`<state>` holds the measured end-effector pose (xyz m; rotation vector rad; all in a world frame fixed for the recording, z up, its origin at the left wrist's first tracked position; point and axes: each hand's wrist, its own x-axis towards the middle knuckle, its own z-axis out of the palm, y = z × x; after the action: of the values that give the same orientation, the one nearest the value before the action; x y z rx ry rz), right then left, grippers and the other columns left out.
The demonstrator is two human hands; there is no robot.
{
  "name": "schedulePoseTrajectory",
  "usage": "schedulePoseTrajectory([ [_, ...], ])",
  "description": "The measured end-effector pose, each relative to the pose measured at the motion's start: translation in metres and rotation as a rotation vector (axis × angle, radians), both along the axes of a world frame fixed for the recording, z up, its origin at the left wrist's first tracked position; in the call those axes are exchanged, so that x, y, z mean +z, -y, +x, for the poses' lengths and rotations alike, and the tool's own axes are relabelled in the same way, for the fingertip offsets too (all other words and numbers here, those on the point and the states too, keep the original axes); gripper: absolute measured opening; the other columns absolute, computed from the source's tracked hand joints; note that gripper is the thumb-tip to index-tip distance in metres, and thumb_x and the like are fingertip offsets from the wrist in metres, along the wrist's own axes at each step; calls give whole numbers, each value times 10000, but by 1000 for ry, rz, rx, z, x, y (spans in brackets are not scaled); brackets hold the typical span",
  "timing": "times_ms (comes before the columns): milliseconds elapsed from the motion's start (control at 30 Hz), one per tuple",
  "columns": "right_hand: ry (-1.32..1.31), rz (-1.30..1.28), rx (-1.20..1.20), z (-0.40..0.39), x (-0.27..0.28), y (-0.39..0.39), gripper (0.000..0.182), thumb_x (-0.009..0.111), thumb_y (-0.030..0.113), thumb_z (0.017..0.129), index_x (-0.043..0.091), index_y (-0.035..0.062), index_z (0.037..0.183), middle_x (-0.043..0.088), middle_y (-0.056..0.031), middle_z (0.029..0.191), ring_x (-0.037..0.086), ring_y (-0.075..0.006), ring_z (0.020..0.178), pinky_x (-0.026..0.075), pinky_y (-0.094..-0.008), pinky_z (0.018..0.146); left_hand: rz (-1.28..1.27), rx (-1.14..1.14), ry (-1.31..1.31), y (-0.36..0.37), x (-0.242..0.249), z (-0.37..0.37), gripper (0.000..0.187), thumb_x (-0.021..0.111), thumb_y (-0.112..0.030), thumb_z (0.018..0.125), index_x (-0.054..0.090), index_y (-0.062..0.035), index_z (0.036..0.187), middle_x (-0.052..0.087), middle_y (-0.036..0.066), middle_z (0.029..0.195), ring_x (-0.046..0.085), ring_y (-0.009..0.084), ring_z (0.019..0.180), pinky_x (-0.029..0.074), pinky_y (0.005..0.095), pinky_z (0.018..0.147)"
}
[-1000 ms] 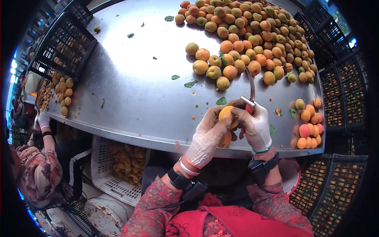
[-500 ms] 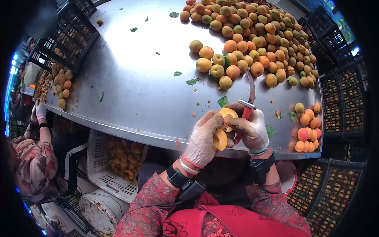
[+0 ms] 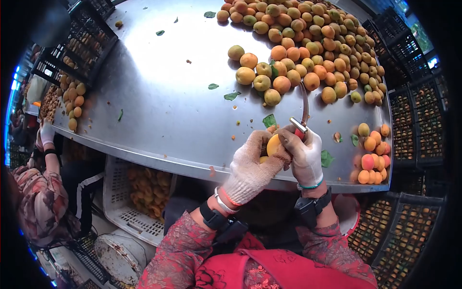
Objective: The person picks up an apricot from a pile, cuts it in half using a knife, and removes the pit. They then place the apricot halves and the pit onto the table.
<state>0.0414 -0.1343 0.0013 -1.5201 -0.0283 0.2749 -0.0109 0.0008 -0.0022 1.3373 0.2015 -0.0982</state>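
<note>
My left hand (image 3: 249,168), in a stained white glove, is closed around a cut apricot (image 3: 273,144) above the table's near edge. Only part of the yellow-orange fruit shows between the fingers. Close against it is my right hand (image 3: 309,159), also gloved, with its thumb at the fruit. That hand grips a curved knife (image 3: 305,103), whose red handle is mostly covered and whose blade points away from me toward the apricot pile (image 3: 327,58). Whether a stone is still in the fruit is hidden by the fingers.
Leaves and bits lie scattered on the metal table (image 3: 159,111). Several apricots (image 3: 373,161) sit at its right corner. Below the edge stands a white crate (image 3: 115,192) holding cut fruit. Black crates (image 3: 402,231) flank the right. A co-worker's gloved hand (image 3: 46,135) is at far left.
My hands have drawn closer together. The apricot's open cut faces, visible before, are now mostly covered by my left fingers. The knife stays in my right hand, its handle more hidden.
</note>
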Motion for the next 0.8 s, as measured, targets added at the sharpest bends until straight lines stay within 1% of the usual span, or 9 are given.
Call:
schedulePoseTrajectory([
  [167, -146, 157, 100, 5, -7, 8, 224, 645, 180, 895, 660, -41, 928, 637, -36, 793, 583, -100, 705, 467, -236, 646, 210, -7, 116, -3, -4, -3, 362, 733, -108, 810, 563, -5, 1113, 665, 107, 938, 655, 128, 818, 554, 296, 731],
  [233, -60, 96, 78, 7, -15, 5, 235, 639, 190, 899, 658, -40, 941, 639, -40, 806, 582, -99, 706, 469, -230, 642, 408, -108, 196, -1, -13, -2, 363, 740, -83, 798, 564, -9, 1106, 664, 98, 931, 648, 120, 845, 548, 297, 762],
  [267, 22, 31, 59, 7, -17, 3, 246, 633, 199, 902, 655, -40, 954, 641, -44, 820, 582, -99, 706, 472, -225, 637, 684, -47, 472, -1, -18, -2, 367, 738, -55, 801, 564, -6, 1120, 668, 92, 948, 640, 111, 883, 541, 290, 788],
  [333, -93, 140, 31, 8, -7, 2, 250, 623, 208, 916, 652, -35, 967, 644, -44, 844, 584, -98, 711, 468, -223, 621, 102, -79, 222, -3, -12, 2, 312, 722, -62, 829, 570, -28, 1099, 667, 81, 912, 650, 125, 778, 534, 298, 697],
  [400, 9, 49, 49, 7, 2, 8, 282, 639, 246, 921, 658, -29, 978, 646, -40, 848, 588, -100, 719, 467, -230, 625, -61, -111, 97, -13, 3, 4, 272, 710, -58, 857, 583, -14, 1093, 671, 60, 930, 633, 82, 809, 537, 265, 725],
  [467, -20, -13, 80, 9, 6, 12, 272, 687, 226, 901, 659, -28, 993, 648, -41, 861, 595, -95, 733, 475, -233, 632, -19, -116, 105, -15, 1, 6, 267, 690, -66, 882, 581, -2, 1117, 685, 65, 955, 651, 77, 854, 540, 248, 738],
  [600, 203, -104, 200, 6, 0, 8, 226, 744, 84, 826, 646, -48, 982, 655, -44, 810, 611, -91, 734, 500, -240, 670, 24, -121, 69, -17, -2, 4, 366, 722, -70, 843, 570, -12, 1171, 704, 116, 1033, 700, 131, 881, 560, 285, 725],
  [667, 105, -67, 142, 2, 3, 6, 207, 740, 74, 817, 644, -52, 951, 661, -48, 792, 621, -96, 744, 505, -237, 689, 522, -93, 257, -13, -3, 2, 472, 737, -63, 788, 560, -37, 1224, 701, 155, 1044, 723, 229, 868, 571, 328, 744],
  [800, 121, -140, 158, 3, 2, 3, 167, 717, 69, 836, 636, -48, 924, 668, -56, 797, 628, -100, 752, 513, -237, 683, 553, -66, 255, -10, -9, 2, 513, 737, -81, 748, 558, -70, 1229, 686, 170, 1030, 697, 332, 885, 567, 383, 753],
])
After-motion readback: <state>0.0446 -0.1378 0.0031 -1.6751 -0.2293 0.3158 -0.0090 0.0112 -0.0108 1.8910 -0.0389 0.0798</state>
